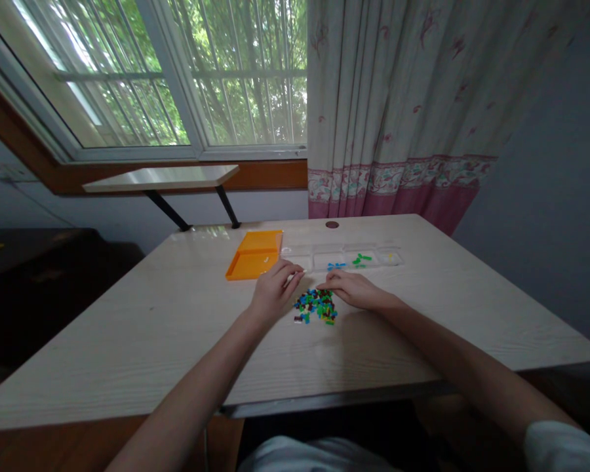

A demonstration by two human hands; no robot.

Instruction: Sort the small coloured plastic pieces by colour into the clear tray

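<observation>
A pile of small coloured bricks (317, 305) in blue, green, brown, yellow and white lies on the table in front of me. Just left of it and slightly above the tabletop, my left hand (275, 287) pinches what looks like a small white brick (303, 271) between thumb and fingertips. At the pile's upper right edge, my right hand (351, 289) has its fingers curled together, the index tip touching the bricks. Whatever those fingers may hold is too small to tell. Behind both hands stands a clear compartment tray (327, 257), with blue, green and yellow bricks in separate compartments.
An open orange case (232, 267) lies left of the tray, with a little white piece inside. A small raised shelf (162, 176) on black legs stands at the table's back left. The wooden table (398, 347) reaches back to a curtain (398, 131) and a window.
</observation>
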